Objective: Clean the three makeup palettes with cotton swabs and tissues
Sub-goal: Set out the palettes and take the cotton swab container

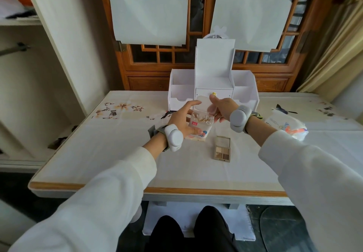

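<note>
Holding a clear box of cotton swabs (200, 123) above a table (117, 153), the left hand (181, 120) grips the box from the left side. The right hand (223, 108) pinches the box's clear lid (204, 104), lifted just above the swabs. Just near of the hands, to the right, an open makeup palette (222, 148) lies flat on the table. A tissue pack (285, 125) sits farther right. A white organizer (214, 83) stands at the far edge.
</note>
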